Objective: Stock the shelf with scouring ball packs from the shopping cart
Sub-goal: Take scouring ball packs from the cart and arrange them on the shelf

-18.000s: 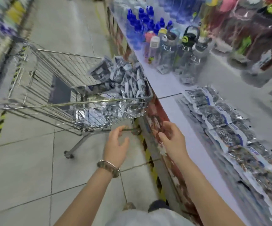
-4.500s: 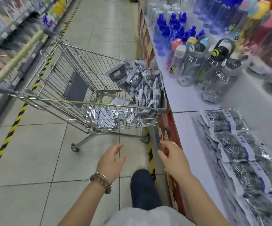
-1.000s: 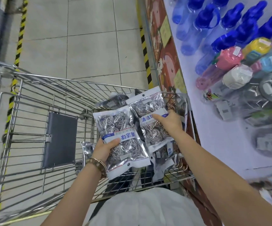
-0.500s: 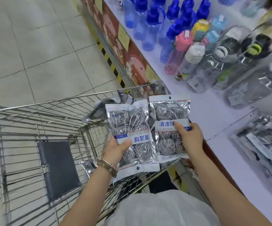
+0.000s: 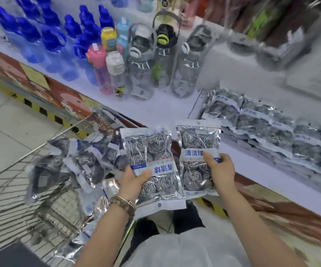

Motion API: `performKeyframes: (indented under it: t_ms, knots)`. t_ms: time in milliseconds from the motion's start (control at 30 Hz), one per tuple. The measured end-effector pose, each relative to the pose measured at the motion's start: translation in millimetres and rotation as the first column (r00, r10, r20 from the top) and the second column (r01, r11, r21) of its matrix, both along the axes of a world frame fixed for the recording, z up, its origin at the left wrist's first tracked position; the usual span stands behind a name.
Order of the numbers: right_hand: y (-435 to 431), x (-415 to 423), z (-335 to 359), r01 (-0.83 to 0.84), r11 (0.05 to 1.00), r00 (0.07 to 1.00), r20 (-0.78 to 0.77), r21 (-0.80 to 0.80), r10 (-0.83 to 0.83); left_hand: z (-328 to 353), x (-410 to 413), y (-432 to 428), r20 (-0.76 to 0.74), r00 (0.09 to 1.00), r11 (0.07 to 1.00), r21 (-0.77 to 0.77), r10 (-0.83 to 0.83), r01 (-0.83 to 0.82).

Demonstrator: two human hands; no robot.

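Note:
My left hand (image 5: 131,183) grips a clear pack of steel scouring balls (image 5: 152,149), its blue-and-white label upside down. My right hand (image 5: 221,170) holds a second pack (image 5: 196,139) upright beside it. Both packs hang in the air between the wire shopping cart (image 5: 40,207) at lower left and the white shelf (image 5: 155,110) on the right. More packs lie heaped in the cart (image 5: 82,158). A row of the same packs (image 5: 267,128) lies overlapped on the shelf, to the right of my hands.
Water bottles stand on the shelf behind: blue ones (image 5: 46,37) at left, pink (image 5: 100,68) and white-capped, then clear grey ones (image 5: 161,60). The shelf base has a red printed front (image 5: 283,214) with yellow-black floor tape. My legs are below.
Both hands have carried the two packs up and right, out of the cart toward the shelf. The view has swung right, so the shelved row of packs is now in full sight.

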State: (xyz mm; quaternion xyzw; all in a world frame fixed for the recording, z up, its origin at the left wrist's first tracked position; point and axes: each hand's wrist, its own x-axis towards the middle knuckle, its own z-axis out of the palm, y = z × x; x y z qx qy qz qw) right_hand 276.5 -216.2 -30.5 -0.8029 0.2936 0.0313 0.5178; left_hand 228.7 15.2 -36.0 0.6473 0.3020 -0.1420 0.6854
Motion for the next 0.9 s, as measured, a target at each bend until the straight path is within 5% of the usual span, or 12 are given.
performKeyframes:
  t_ms: [333,900]
  knots:
    - [-155.4,-26.1,13.2,0.255,0.959,0.965,0.028,0.121,-0.260,18.2,35.9,-148.2,-0.009,0.999,0.991,-0.127,-0.043,0.042]
    - [-395.7,-68.8,-7.0,0.480,0.877,0.877,-0.006,0.023,-0.480,-1.3,79.9,-402.4,-0.095,0.916,0.919,-0.106,-0.389,0.379]
